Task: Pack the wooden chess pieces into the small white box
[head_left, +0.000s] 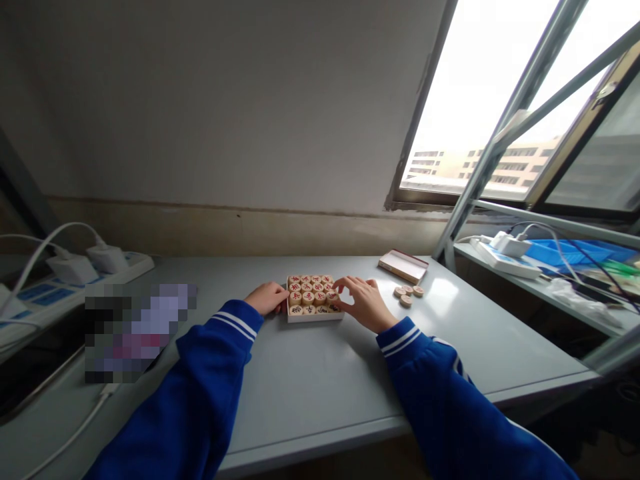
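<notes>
A shallow white-sided box (315, 319) filled with rows of round wooden Chinese chess pieces (308, 297) lies on the desk in front of me. Most of the pieces bear red characters; the nearest row has black ones. My left hand (269, 298) is closed against the box's left side, steadying it, with its fingertips partly hidden. At the box's right edge, the thumb and index finger of my right hand (364, 301) pinch a red-marked chess piece (333, 297) in its row. Several loose chess pieces (406, 301) rest on the desk to the right of that hand.
The box lid (403, 265) lies inside up at the back right of the grey desk (310, 387). On the left are a power strip (140, 262) with white chargers and a blurred-out phone-like object (150, 327) with a cable. A metal frame (453, 230) stands on the right.
</notes>
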### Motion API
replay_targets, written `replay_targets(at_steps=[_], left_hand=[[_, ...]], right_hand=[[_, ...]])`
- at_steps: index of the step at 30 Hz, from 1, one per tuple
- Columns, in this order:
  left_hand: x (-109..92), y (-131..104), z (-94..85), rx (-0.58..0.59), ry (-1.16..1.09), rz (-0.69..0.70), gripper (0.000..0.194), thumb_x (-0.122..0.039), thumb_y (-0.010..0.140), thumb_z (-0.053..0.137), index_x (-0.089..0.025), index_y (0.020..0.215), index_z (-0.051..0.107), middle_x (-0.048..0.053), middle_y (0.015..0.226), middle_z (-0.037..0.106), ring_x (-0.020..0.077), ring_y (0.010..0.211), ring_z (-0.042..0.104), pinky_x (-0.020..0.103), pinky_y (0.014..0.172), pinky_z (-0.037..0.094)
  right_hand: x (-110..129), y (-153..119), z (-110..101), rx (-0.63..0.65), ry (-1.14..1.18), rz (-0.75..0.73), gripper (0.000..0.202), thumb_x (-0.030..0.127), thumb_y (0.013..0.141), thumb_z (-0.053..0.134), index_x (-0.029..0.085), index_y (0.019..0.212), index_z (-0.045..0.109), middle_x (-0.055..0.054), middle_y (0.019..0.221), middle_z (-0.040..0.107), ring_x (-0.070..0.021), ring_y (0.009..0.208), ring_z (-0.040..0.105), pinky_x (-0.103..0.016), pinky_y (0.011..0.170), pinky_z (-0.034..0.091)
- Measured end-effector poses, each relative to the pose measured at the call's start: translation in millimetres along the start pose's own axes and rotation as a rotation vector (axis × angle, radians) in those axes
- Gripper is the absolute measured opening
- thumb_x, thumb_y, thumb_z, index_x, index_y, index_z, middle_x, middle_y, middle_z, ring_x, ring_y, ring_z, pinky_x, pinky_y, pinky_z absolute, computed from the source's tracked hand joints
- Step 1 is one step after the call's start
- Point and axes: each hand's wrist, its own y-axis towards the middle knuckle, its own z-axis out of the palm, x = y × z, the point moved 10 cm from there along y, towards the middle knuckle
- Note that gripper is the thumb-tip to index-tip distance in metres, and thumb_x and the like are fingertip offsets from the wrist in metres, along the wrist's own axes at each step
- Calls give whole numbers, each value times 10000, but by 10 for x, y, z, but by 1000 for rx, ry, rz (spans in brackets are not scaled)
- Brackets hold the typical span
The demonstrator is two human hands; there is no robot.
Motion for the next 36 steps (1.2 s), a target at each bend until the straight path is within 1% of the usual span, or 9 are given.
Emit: replay_targets(at_steps=[11, 14, 17, 20, 23, 26, 28, 31, 36], left_hand=[[12, 8, 1, -1, 12, 1, 318, -361, 685, 345, -175, 472, 488, -8, 458, 505, 129, 491, 477, 241, 565, 334], [9, 3, -4, 0, 13, -1, 322, -368, 684, 345, -175, 469, 488, -8, 457, 508, 129, 487, 477, 241, 560, 336], [10, 2, -5, -2, 10, 0, 323, -371, 684, 349, -174, 471, 493, -8, 460, 513, 128, 490, 480, 238, 558, 339], [18, 12, 2, -4, 4, 10, 329, -368, 688, 347, -174, 468, 497, -7, 459, 516, 127, 491, 483, 237, 558, 342], [36, 26, 2, -14, 10, 15, 334, -367, 688, 348, -174, 460, 496, -6, 453, 516, 128, 484, 483, 241, 559, 346], [39, 28, 3, -15, 3, 18, 341, -375, 691, 350, -175, 456, 495, -4, 448, 518, 131, 481, 483, 244, 555, 350], [27, 22, 2, -12, -1, 22, 344, -378, 694, 351, -174, 457, 494, -2, 451, 521, 131, 486, 484, 243, 553, 351], [17, 14, -7, -14, 9, 14, 342, -382, 695, 353, -173, 463, 495, -1, 455, 522, 131, 492, 485, 244, 560, 350], [41, 27, 10, -4, -28, 19, 361, -411, 697, 347, -171, 474, 499, -1, 453, 509, 130, 487, 473, 245, 555, 345]], right_hand=[[-34, -9, 24, -8, 13, 11, 200, 361, 761, 547, 236, 916, 531, 10, 929, 613, -149, 814, 519, -298, 716, 255], [30, -18, -34, -36, -30, -25, 192, 370, 770, 531, 234, 906, 536, 9, 891, 617, -154, 817, 517, -308, 739, 251], [33, -30, -170, -84, -98, -61, 165, 347, 798, 491, 234, 905, 546, 5, 847, 622, -154, 811, 517, -316, 752, 251], [-251, -68, -381, -181, -262, 52, 165, 273, 818, 436, 220, 914, 559, -32, 889, 621, -184, 849, 510, -337, 755, 261], [-784, -177, -457, -180, -418, 287, 247, 255, 786, 451, 183, 1002, 547, -96, 1028, 586, -244, 950, 487, -372, 769, 298], [-1231, -307, -219, 18, -427, 423, 338, 243, 769, 458, 99, 1068, 523, -177, 1110, 543, -285, 1028, 476, -415, 818, 337], [-1327, -363, -33, 126, -402, 419, 348, 200, 782, 421, 41, 1076, 518, -223, 1136, 518, -292, 1067, 470, -419, 855, 350], [-1207, -363, 115, 164, -372, 356, 379, 125, 795, 363, 12, 1137, 480, -218, 1216, 461, -253, 1137, 431, -359, 910, 359], [-638, -240, 234, 139, -218, 137, 378, 103, 833, 294, 76, 1164, 474, -125, 1229, 482, -163, 1146, 431, -280, 957, 353]])
